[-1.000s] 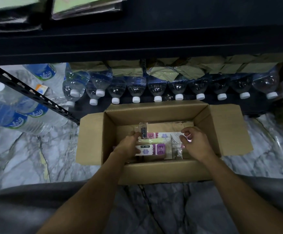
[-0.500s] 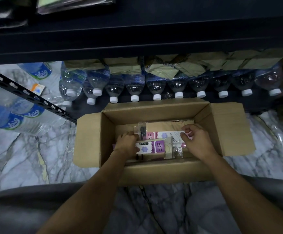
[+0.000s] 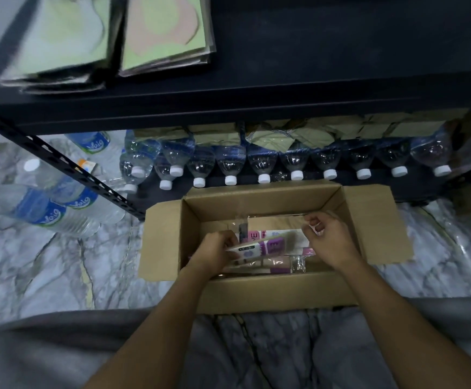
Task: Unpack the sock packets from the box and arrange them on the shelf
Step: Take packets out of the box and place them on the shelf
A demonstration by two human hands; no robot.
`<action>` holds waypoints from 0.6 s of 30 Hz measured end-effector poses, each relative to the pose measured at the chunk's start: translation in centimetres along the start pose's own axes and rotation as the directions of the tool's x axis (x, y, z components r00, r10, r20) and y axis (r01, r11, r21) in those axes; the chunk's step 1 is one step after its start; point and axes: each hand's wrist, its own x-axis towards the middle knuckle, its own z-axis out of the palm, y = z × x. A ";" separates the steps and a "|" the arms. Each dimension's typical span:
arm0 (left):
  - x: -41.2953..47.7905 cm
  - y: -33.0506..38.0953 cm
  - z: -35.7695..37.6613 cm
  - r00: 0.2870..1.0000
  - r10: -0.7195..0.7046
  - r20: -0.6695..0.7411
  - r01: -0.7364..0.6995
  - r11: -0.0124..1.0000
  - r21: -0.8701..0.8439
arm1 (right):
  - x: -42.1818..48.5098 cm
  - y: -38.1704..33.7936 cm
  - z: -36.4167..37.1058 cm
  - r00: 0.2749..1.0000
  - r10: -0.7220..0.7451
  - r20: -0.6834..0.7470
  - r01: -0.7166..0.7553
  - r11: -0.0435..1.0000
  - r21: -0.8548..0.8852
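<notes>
An open cardboard box (image 3: 259, 293) stands on the marble floor in front of me, below a dark shelf (image 3: 327, 51). Inside lie sock packets in clear wrap with purple and white labels. My left hand (image 3: 217, 252) grips the left end of the top sock packet (image 3: 268, 247) and tilts it up. My right hand (image 3: 331, 237) pinches the clear wrap at the packet's right end. More packets (image 3: 268, 266) lie underneath, partly hidden.
Two stacks of flat green packets (image 3: 161, 32) lie on the shelf's left part. A row of water bottles (image 3: 262, 164) lies under the shelf behind the box. Loose bottles (image 3: 46, 209) lie on the floor at left beside a slanted shelf post (image 3: 68, 164).
The top packet has been lifted and tilted off the pile by both hands. The view has tipped up, showing more of the shelf.
</notes>
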 end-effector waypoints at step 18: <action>-10.9 2.6 -11.4 0.885 -0.051 -0.462 -0.072 0.967 -0.244 | -1.2 -1.2 -0.7 0.992 -0.037 0.118 0.050 0.993 -0.105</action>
